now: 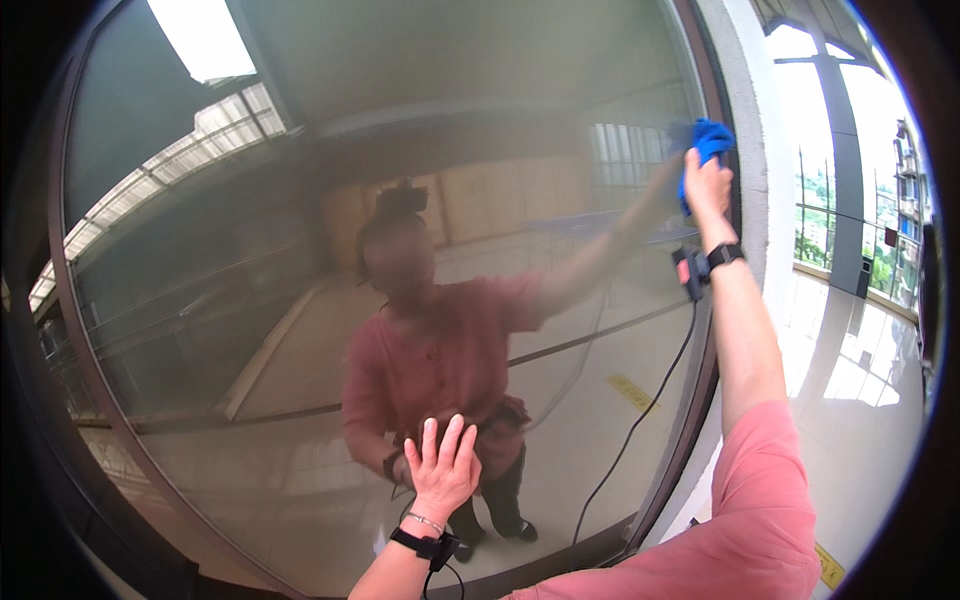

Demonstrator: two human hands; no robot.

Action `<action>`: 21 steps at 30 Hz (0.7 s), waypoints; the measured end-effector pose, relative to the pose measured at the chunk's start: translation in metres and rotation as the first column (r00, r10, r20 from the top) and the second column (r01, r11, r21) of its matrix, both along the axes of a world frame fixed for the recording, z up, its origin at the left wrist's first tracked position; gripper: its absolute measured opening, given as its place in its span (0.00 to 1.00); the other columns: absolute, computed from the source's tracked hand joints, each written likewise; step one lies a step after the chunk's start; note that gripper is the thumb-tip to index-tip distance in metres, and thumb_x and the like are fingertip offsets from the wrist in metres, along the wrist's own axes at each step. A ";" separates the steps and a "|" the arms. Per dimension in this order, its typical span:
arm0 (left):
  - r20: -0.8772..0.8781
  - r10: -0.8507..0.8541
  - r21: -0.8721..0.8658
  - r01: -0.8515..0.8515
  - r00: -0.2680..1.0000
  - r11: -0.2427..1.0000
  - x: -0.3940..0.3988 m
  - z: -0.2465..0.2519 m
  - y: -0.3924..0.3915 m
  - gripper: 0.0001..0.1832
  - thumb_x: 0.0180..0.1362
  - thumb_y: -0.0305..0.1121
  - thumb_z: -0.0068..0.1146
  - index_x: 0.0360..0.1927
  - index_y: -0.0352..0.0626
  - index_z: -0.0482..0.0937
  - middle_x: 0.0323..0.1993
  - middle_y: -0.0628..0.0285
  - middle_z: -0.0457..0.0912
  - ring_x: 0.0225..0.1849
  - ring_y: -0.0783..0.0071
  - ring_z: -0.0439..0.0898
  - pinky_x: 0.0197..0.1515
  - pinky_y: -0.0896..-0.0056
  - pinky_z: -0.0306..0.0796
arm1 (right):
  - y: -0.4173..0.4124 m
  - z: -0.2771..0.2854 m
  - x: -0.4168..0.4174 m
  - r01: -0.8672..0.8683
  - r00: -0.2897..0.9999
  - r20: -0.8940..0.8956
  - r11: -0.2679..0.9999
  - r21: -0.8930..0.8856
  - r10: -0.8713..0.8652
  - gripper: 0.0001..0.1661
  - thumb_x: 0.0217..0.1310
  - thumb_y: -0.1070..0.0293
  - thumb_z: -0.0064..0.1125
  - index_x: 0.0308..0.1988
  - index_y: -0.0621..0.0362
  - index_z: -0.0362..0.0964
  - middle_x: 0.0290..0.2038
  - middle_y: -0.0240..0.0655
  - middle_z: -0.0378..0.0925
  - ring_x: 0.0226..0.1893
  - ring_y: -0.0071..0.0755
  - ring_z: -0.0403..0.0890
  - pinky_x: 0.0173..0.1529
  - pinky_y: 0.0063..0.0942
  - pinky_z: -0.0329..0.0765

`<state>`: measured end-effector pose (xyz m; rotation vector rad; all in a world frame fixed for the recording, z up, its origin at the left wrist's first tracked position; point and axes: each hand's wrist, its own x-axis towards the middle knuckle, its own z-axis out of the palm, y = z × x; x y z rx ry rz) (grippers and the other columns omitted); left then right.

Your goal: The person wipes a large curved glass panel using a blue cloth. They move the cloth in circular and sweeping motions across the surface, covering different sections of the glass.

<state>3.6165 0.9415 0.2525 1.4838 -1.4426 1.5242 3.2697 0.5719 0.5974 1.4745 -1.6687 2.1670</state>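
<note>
Before me stands a large dark reflective glass pane (465,150) in a brown frame (720,97). My right hand (707,184) is raised to the pane's right edge and grips a crumpled blue cloth (711,139), which lies against the glass beside the frame. Part of the cloth is hidden behind the fingers. Lower down, my left hand (442,465) has its fingers apart and its palm toward the glass; it holds nothing. Whether that palm touches the pane I cannot tell. Both wrists wear black straps with small devices.
A black cable (637,431) hangs from the right wrist device (690,274) in front of the glass. To the right, a white wall edge (750,150) borders the frame. Beyond it are a shiny tiled floor (847,360), a grey column (844,165) and tall windows.
</note>
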 end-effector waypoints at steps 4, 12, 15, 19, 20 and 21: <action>0.000 0.057 0.022 -0.057 0.998 0.998 0.010 -0.005 0.010 0.25 0.55 0.33 0.58 0.60 0.52 0.80 0.70 0.62 0.72 0.76 0.46 0.61 0.79 0.38 0.36 | 0.109 -0.088 0.112 -0.208 0.921 -0.381 0.731 -0.650 -0.076 0.22 0.62 0.54 0.60 0.50 0.56 0.75 0.48 0.49 0.74 0.46 0.58 0.78 0.46 0.53 0.76; 0.024 0.036 0.046 -0.037 0.999 0.998 0.009 -0.001 0.004 0.25 0.56 0.31 0.57 0.60 0.48 0.78 0.69 0.57 0.72 0.76 0.42 0.59 0.79 0.37 0.36 | 0.142 -0.156 0.103 -0.853 0.390 -0.908 0.311 -0.418 -0.152 0.22 0.52 0.65 0.67 0.49 0.29 0.82 0.53 0.29 0.76 0.51 0.36 0.79 0.52 0.33 0.76; 0.029 0.065 0.030 -0.066 0.997 0.997 0.012 -0.003 0.012 0.25 0.56 0.32 0.57 0.60 0.48 0.79 0.69 0.57 0.72 0.76 0.42 0.59 0.79 0.37 0.36 | 0.097 -0.087 0.069 -0.345 0.850 -0.522 0.673 -0.655 -0.073 0.31 0.50 0.72 0.68 0.57 0.41 0.78 0.56 0.46 0.74 0.58 0.55 0.73 0.61 0.45 0.74; -0.021 0.019 0.018 -0.019 1.000 1.000 0.002 -0.003 -0.005 0.25 0.56 0.34 0.58 0.59 0.55 0.81 0.70 0.64 0.72 0.76 0.48 0.62 0.80 0.38 0.36 | 0.007 0.004 0.001 -0.215 0.970 0.077 0.961 -0.175 0.231 0.33 0.65 0.44 0.54 0.63 0.49 0.73 0.60 0.56 0.71 0.61 0.62 0.73 0.63 0.53 0.71; -0.029 0.023 0.019 -0.022 0.999 1.000 0.003 -0.004 -0.003 0.25 0.55 0.34 0.58 0.59 0.55 0.81 0.70 0.65 0.72 0.76 0.48 0.62 0.80 0.39 0.36 | 0.020 0.016 0.018 -0.140 0.985 0.076 0.979 -0.148 0.153 0.34 0.64 0.42 0.54 0.61 0.52 0.73 0.60 0.56 0.70 0.60 0.62 0.73 0.62 0.55 0.72; -0.031 0.024 0.017 -0.024 0.999 1.000 0.004 -0.004 -0.001 0.25 0.55 0.34 0.58 0.59 0.55 0.81 0.70 0.65 0.72 0.76 0.49 0.62 0.80 0.39 0.36 | 0.037 0.028 0.043 -0.061 0.994 0.077 0.990 -0.125 0.071 0.36 0.63 0.41 0.54 0.59 0.56 0.74 0.61 0.57 0.70 0.60 0.62 0.74 0.61 0.57 0.72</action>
